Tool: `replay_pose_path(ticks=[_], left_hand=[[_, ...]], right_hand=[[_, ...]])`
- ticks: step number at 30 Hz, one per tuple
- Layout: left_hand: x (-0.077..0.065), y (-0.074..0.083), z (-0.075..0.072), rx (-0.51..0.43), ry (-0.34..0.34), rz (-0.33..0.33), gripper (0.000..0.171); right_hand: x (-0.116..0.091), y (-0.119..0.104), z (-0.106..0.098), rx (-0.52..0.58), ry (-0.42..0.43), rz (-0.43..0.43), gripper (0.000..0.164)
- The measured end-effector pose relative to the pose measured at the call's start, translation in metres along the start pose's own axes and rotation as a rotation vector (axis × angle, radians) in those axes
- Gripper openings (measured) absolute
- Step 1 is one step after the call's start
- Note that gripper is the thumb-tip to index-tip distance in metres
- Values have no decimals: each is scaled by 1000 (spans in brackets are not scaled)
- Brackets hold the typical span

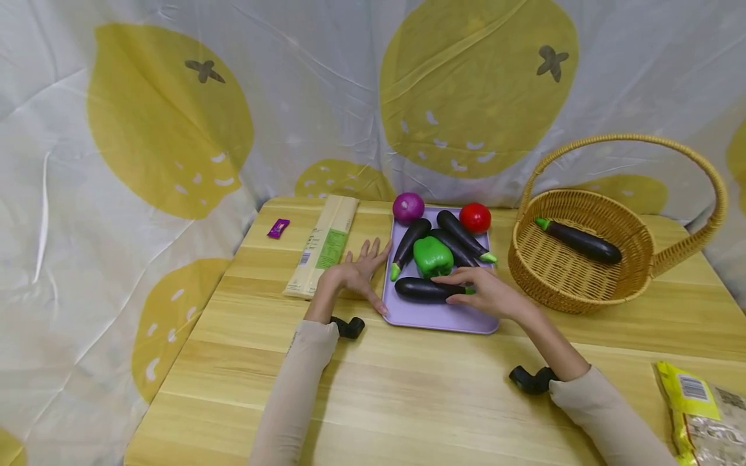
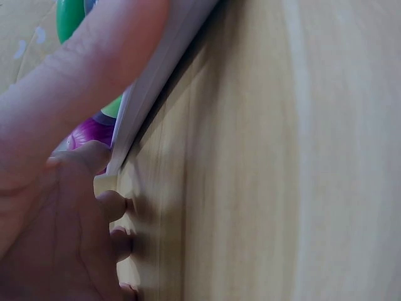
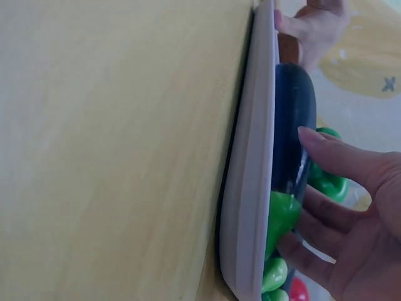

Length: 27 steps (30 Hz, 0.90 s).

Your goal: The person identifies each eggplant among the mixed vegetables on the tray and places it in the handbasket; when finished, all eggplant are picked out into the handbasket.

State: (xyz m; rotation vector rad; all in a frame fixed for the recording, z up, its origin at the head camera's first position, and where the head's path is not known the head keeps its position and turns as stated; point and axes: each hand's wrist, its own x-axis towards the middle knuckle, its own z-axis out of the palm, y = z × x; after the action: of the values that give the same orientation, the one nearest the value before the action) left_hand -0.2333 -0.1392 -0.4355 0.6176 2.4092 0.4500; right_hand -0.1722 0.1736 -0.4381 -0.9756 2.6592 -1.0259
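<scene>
A lilac tray (image 1: 440, 319) holds several dark eggplants, a green bell pepper (image 1: 433, 256), a purple onion (image 1: 408, 207) and a red tomato (image 1: 474, 218). My right hand (image 1: 486, 291) pinches the front eggplant (image 1: 422, 290) near its green stem end, thumb on one side and fingers on the other. That eggplant lies crosswise along the tray's near side, also visible in the right wrist view. My left hand (image 1: 355, 272) spreads its fingers by the tray's left edge, thumb and index fingertip at the rim. Its other fingertips reach down to the tabletop in the left wrist view.
A wicker basket (image 1: 527, 275) with a tall handle stands right of the tray, one eggplant (image 1: 583, 243) inside. Left of the tray lie a flat pale packet (image 1: 317, 259) and a small purple wrapper (image 1: 278, 228). A yellow bag (image 1: 693, 395) sits front right. A lemon-print curtain hangs behind.
</scene>
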Motion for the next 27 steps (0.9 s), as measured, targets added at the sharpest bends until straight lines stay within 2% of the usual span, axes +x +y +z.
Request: replay_pose_path(ticks=[5, 17, 27], left_hand=[[0, 0, -1, 13, 1, -6, 151], [0, 1, 0, 4, 4, -2, 151], [-1, 2, -1, 4, 6, -4, 151]], right_hand=[[3, -2, 1, 37, -9, 4, 44], [4, -1, 2, 39, -26, -19, 44], [2, -6, -2, 69, -80, -1, 46]])
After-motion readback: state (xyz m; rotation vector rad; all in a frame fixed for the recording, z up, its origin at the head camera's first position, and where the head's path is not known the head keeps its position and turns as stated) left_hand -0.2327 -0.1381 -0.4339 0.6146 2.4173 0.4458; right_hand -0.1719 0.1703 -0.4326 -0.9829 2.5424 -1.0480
